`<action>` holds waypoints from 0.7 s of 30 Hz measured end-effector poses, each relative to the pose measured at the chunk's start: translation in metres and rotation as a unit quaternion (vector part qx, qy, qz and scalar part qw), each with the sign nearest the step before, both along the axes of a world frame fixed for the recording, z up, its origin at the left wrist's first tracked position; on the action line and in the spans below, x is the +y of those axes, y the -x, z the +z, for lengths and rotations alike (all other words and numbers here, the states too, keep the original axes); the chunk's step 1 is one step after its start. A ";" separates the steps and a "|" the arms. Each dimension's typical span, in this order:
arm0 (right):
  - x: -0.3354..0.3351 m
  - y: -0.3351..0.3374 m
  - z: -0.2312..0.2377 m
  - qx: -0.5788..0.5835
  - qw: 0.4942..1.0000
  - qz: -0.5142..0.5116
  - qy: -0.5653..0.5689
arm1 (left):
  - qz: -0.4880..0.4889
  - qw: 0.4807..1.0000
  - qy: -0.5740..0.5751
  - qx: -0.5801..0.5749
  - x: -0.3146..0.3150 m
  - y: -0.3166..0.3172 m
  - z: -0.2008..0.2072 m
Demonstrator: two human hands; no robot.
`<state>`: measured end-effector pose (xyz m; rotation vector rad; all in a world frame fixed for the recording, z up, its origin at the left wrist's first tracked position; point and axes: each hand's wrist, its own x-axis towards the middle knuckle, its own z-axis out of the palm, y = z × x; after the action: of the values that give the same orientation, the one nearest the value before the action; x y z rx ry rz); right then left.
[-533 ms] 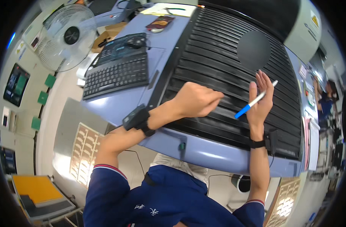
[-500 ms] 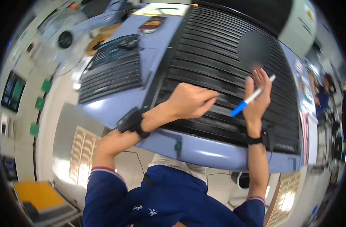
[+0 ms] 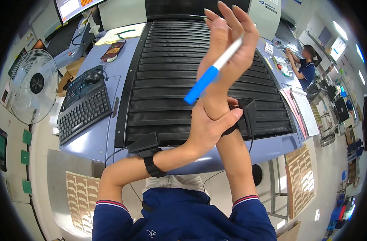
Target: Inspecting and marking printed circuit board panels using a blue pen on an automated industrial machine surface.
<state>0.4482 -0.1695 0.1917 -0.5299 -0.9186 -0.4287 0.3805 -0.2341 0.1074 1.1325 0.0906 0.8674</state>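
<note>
Nearest: bench point(image 3: 203, 164), pale blue; front edge runs across just ahead of the waist, both forearms reaching over it. L hand point(image 3: 207, 128): fingers closed round the R wrist point(image 3: 215, 106), by the blk wrist unit point(image 3: 249, 114) strapped there. A 2nd blk unit point(image 3: 145, 142) sits on the L wrist. R hand point(image 3: 235, 62) is raised above the bed, fingers approx half bent & a bit spread, w/ the pen point(image 3: 213, 71) held slantwise across the palm; blue end points down-L past the hand, white end up by the fingers.

Under bench, R side: round blk bin point(image 3: 257, 175) on the floor; contents can't tell. Brown cut-out panels stand either side, L point(image 3: 85, 197) & R point(image 3: 301, 178).

Blk slatted bed point(image 3: 167, 76) fills mid-bench, dark rails along its sides; hands are over its R half, open room mainly to L.

Keyboard point(image 3: 85, 114) & mouse point(image 3: 94, 76) on L margin outside the rail; papers point(image 3: 306, 108) on R margin. Further back L: packet point(image 3: 112, 50); cardboard box point(image 3: 74, 67) near the fan point(image 3: 37, 83), contents unclear. Far R: co-worker point(image 3: 308, 74), navy top.
</note>
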 end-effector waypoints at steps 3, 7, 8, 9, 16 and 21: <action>0.007 0.000 0.010 -0.045 0.999 -0.005 0.007 | 0.001 1.000 0.009 -0.020 -0.001 0.007 0.003; 0.008 0.004 0.033 -0.098 0.992 -0.081 0.022 | -0.037 0.999 -0.029 -0.003 -0.003 0.007 0.000; 0.008 0.006 0.037 -0.101 0.989 -0.103 0.037 | -0.036 0.999 -0.030 -0.001 -0.004 0.008 -0.003; 0.009 0.008 0.036 -0.098 0.989 -0.102 0.037 | -0.040 0.999 -0.028 0.010 -0.005 0.009 -0.005; 0.014 0.004 0.008 -0.136 0.981 -0.094 0.099 | -0.123 0.970 -0.171 0.121 0.021 0.019 -0.026; -0.009 -0.044 -0.047 -0.194 0.947 -0.107 0.234 | 0.156 0.717 -0.637 0.238 0.114 0.064 -0.029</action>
<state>0.4922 -0.1783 0.1443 -1.0107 -1.3626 -0.5243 0.3163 -0.1199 0.0782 2.7213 0.1078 0.8847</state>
